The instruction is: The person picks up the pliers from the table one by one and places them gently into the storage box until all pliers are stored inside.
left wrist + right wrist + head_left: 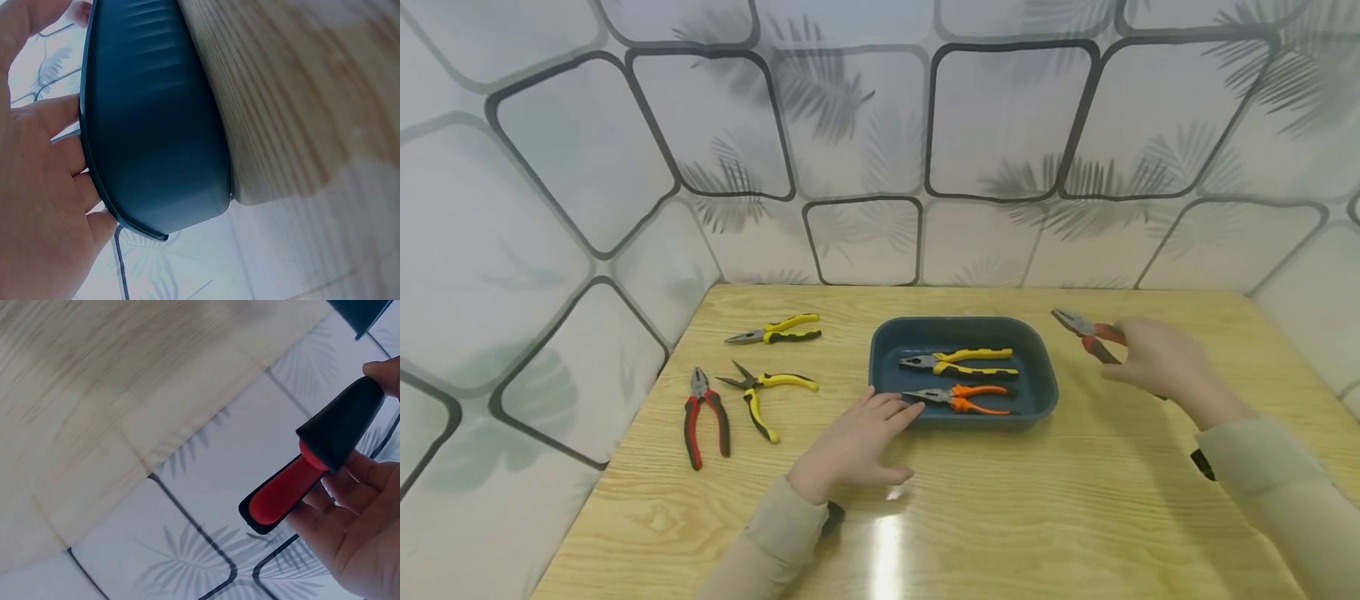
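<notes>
My right hand point(1165, 362) grips a pair of red-and-black combination pliers point(1078, 325) above the table, right of a dark blue tray point(964, 423). Their jaws point left toward the back; in the right wrist view the handles point(287, 494) show between thumb and fingers. My left hand point(861, 442) rests its outstretched fingers on the tray's near left rim, thumb apart. The left wrist view shows those fingers point(59, 112) at the tray wall point(153, 125). Inside the tray lie yellow-and-black pliers point(973, 367) and orange-handled long-nose pliers point(958, 396).
Left of the tray, on the wooden table point(1000, 508), lie yellow-and-black long-nose pliers point(771, 333), opened yellow-and-black pliers point(756, 383) and red-and-black pliers point(700, 396). Patterned cloth point(865, 242) stands behind the table and along its sides.
</notes>
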A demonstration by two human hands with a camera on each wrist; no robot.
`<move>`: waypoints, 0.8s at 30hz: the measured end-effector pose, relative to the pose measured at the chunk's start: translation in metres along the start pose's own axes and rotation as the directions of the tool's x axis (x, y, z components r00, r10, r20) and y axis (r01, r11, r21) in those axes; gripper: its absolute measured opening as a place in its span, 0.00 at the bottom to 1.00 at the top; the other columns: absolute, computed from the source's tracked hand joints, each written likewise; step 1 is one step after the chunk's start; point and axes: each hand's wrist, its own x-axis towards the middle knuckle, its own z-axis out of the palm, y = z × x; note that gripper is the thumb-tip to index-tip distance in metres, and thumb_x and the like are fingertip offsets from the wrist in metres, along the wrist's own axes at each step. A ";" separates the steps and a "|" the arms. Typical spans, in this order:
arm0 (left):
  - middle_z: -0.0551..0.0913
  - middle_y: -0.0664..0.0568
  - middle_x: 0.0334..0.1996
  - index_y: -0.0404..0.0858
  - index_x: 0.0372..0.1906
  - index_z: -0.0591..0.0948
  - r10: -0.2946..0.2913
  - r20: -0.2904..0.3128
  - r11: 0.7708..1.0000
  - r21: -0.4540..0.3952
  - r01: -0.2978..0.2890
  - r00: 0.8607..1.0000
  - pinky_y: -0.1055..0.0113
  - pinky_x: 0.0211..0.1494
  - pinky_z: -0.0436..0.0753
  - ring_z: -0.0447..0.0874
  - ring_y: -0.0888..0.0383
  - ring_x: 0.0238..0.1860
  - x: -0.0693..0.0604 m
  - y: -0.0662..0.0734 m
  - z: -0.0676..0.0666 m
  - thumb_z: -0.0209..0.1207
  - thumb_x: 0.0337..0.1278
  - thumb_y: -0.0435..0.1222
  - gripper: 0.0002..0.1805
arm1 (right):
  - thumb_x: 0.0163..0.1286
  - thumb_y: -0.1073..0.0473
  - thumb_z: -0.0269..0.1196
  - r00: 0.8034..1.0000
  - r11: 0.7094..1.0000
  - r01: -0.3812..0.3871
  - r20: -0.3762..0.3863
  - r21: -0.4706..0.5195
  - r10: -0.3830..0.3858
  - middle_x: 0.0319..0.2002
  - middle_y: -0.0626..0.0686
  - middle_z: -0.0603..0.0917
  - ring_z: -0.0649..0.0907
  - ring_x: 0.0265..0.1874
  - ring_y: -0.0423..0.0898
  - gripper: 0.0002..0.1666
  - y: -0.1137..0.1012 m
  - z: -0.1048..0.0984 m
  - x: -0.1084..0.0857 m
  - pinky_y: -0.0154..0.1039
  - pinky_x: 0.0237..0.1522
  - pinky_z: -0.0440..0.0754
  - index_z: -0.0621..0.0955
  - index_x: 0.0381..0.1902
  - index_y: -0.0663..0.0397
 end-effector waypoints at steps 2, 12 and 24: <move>0.67 0.50 0.58 0.41 0.66 0.58 0.002 -0.002 1.000 -0.001 -0.002 1.000 0.51 0.65 0.49 0.58 0.53 0.61 0.000 0.000 0.000 0.56 0.44 0.57 0.44 | 0.44 0.45 0.68 1.000 1.000 0.011 -0.008 -0.003 -0.011 0.27 0.53 0.78 0.72 0.20 0.46 0.27 -0.005 0.001 0.002 0.40 0.18 0.70 0.75 0.33 0.61; 0.67 0.50 0.58 0.41 0.66 0.58 0.008 -0.009 1.000 0.007 -0.008 1.000 0.50 0.65 0.48 0.58 0.53 0.61 0.000 0.000 0.001 0.56 0.43 0.58 0.45 | 0.43 0.53 0.68 0.996 0.997 0.082 -0.047 -0.007 -0.082 0.35 0.58 0.80 0.77 0.28 0.50 0.26 -0.031 0.007 0.011 0.47 0.26 0.74 0.77 0.37 0.64; 0.67 0.49 0.58 0.41 0.66 0.59 0.004 -0.009 1.000 0.000 -0.004 1.000 0.51 0.65 0.48 0.58 0.53 0.61 0.000 0.001 0.000 0.56 0.43 0.57 0.44 | 0.43 0.52 0.68 0.988 0.991 0.134 -0.073 -0.005 -0.134 0.37 0.56 0.79 0.77 0.31 0.50 0.29 -0.065 0.010 0.022 0.48 0.30 0.75 0.76 0.42 0.62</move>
